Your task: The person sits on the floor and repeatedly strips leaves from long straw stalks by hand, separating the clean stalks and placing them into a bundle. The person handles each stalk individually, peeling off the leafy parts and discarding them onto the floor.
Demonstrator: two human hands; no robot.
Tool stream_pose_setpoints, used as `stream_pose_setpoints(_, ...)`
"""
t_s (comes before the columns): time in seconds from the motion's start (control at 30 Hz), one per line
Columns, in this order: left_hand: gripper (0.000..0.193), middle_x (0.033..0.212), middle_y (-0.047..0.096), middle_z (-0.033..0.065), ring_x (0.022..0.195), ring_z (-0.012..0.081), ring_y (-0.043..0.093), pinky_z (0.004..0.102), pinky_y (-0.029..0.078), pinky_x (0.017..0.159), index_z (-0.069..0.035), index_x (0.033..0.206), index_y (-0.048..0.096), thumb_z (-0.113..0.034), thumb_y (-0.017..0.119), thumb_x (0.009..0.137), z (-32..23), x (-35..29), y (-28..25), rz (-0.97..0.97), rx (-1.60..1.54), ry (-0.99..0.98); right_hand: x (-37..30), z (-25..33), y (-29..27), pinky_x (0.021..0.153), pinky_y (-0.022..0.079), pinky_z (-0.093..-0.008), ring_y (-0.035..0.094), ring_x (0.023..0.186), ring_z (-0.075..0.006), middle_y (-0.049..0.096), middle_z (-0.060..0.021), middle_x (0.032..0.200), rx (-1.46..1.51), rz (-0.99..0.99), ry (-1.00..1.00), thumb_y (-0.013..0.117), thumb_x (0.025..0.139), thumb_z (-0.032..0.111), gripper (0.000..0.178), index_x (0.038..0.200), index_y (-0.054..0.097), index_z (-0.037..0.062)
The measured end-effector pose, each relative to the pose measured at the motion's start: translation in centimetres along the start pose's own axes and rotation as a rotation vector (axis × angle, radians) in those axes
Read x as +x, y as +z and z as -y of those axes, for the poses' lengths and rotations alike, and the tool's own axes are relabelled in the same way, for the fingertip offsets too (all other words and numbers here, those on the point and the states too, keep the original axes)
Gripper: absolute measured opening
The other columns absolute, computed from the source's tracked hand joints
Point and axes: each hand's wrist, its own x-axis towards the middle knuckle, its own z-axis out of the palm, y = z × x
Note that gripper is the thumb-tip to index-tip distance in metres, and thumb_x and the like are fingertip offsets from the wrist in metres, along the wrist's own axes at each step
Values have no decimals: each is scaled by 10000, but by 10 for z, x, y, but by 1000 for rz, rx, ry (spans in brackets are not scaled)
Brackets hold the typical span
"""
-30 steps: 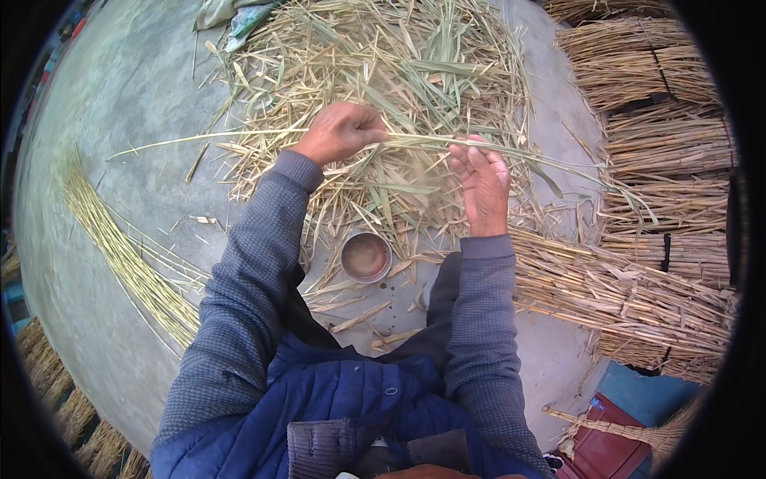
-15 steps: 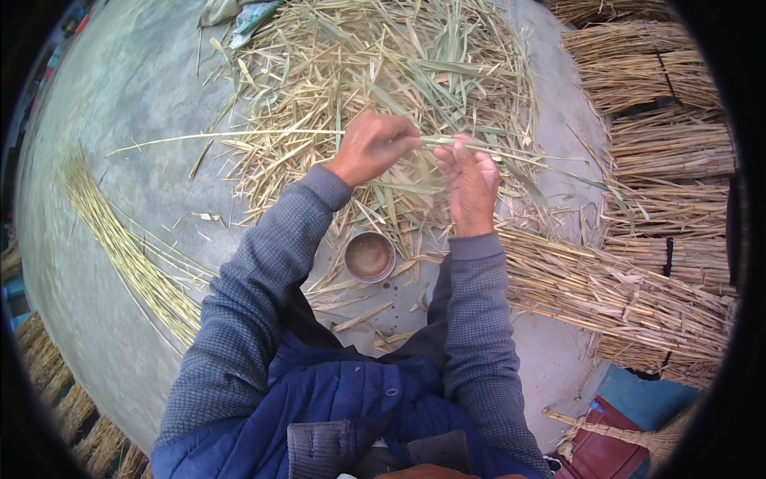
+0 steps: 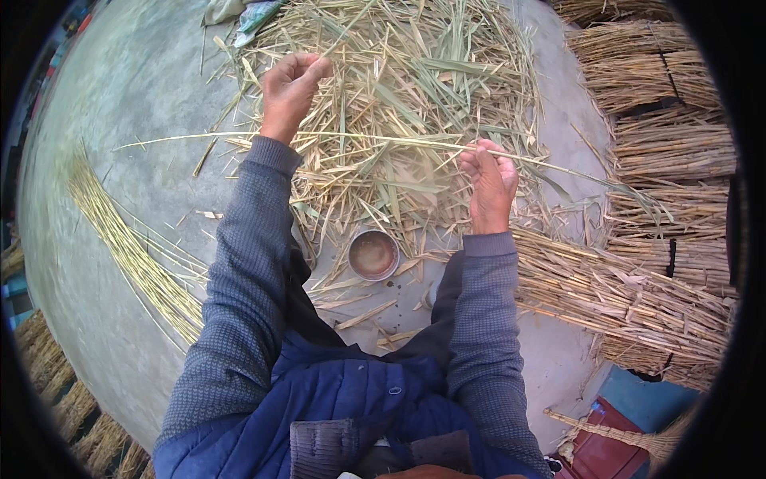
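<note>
A long, thin reed stalk (image 3: 399, 141) stretches across the view from left to right, its green leafy end hanging at the right. My right hand (image 3: 491, 184) pinches it toward that leafy end, thumb against fingers. Farther left and higher up, my left hand (image 3: 291, 92) is closed, apart from the stalk. A narrow strip of leaf (image 3: 347, 30) sticks out from its fingertips toward the upper right. Beneath both hands spreads a big pile of stripped leaves and straw (image 3: 383, 88), pale yellow mixed with green.
A round metal bowl (image 3: 373, 255) stands on the concrete floor (image 3: 152, 88) between my legs. Thin peeled stalks (image 3: 132, 247) lie to the left. Thick reed bundles (image 3: 622, 291) are stacked along the right. A red object (image 3: 614, 443) sits at the lower right.
My left hand has left the stalk beside my right hand and moved up and left, with a leaf strip in its fingers. My right hand has shifted slightly right, keeping the stalk.
</note>
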Motion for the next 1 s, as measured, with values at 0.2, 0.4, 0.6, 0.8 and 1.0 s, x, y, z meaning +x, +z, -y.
stream_pose_setpoints(0.2,307,964,699,66,901,261,639,409,446,798,-72,1047,681,-304,746,856,-10,-23,35,266,741,492,-3,0,13,734,589,-250,718,845,-183,701,-160,1005,-28,64,25,658,963,96,288,1181,551,-57)
stream_pose_setpoints(0.4,157,738,679,114,703,310,664,412,490,608,-82,871,708,-230,744,833,-20,-52,71,625,449,429,-7,4,21,697,595,-255,729,828,-189,715,-149,981,-57,83,135,685,963,171,303,1138,579,-52)
stream_pose_setpoints(0.6,162,672,626,109,676,332,630,439,479,651,-91,780,638,-222,734,768,-3,-44,39,615,640,465,-4,14,9,640,599,-257,726,779,-188,710,-143,924,-22,-54,213,672,977,220,263,1028,596,-27)
stream_pose_setpoints(0.8,213,752,684,112,737,281,671,403,500,676,-73,865,674,-250,769,795,-6,-51,40,816,605,287,-3,9,9,641,599,-262,719,777,-185,695,-140,887,-123,-38,144,649,991,213,245,982,566,-17)
stream_pose_setpoints(1.0,253,820,724,47,736,102,654,264,511,672,4,987,707,-224,763,894,-14,-68,84,771,20,3,-11,9,20,670,602,-268,727,823,-219,685,-170,932,-94,3,161,603,1008,162,211,1070,518,-21)
